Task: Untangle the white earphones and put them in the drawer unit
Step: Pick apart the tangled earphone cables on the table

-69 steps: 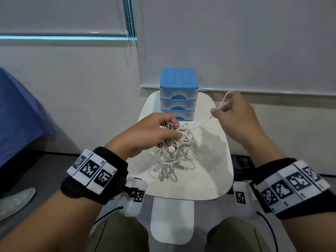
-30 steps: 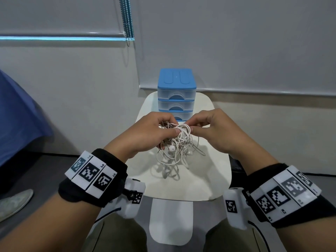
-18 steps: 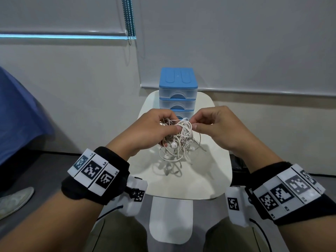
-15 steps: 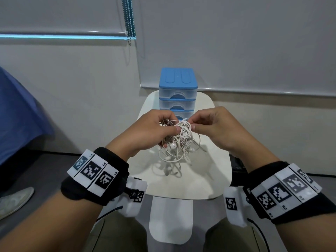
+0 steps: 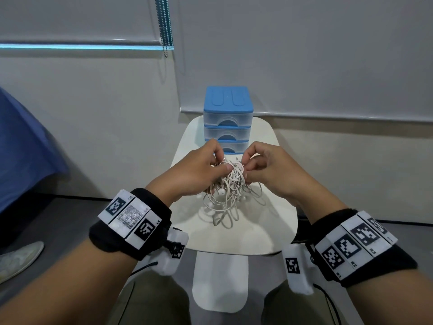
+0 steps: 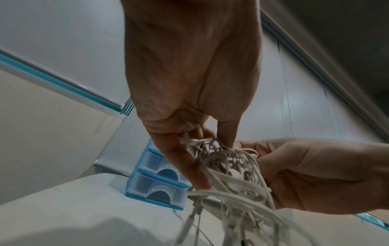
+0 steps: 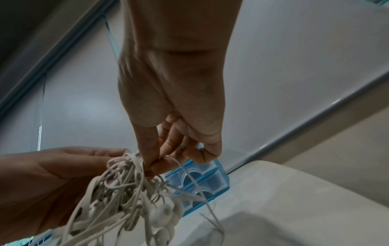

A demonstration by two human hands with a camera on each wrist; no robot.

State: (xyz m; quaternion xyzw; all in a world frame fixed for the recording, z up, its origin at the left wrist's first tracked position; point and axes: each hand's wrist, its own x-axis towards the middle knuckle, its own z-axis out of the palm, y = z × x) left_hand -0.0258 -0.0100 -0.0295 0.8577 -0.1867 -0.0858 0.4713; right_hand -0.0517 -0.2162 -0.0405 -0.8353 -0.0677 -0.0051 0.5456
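Note:
A tangled bundle of white earphones (image 5: 228, 186) hangs above the white table (image 5: 269, 233), its lower loops reaching the tabletop. My left hand (image 5: 199, 172) grips the top of the bundle (image 6: 229, 168) from the left, thumb on the cords. My right hand (image 5: 264, 167) pinches a strand (image 7: 181, 166) at the bundle's upper right between thumb and forefinger. Earbuds (image 7: 161, 214) show among the loops. Behind the hands stands the blue drawer unit (image 5: 228, 118), with all three clear drawers shut.
The table is small and rounded, with its stem (image 5: 220, 282) between my knees. A wall and roller blinds with a bead chain (image 5: 165, 24) rise right behind the drawer unit. Blue cloth (image 5: 21, 146) and a shoe (image 5: 16, 259) lie at the left on the floor.
My right hand came back from pulling a strand out to the right and now pinches the bundle's top beside my left hand. The bundle has stayed in my left hand.

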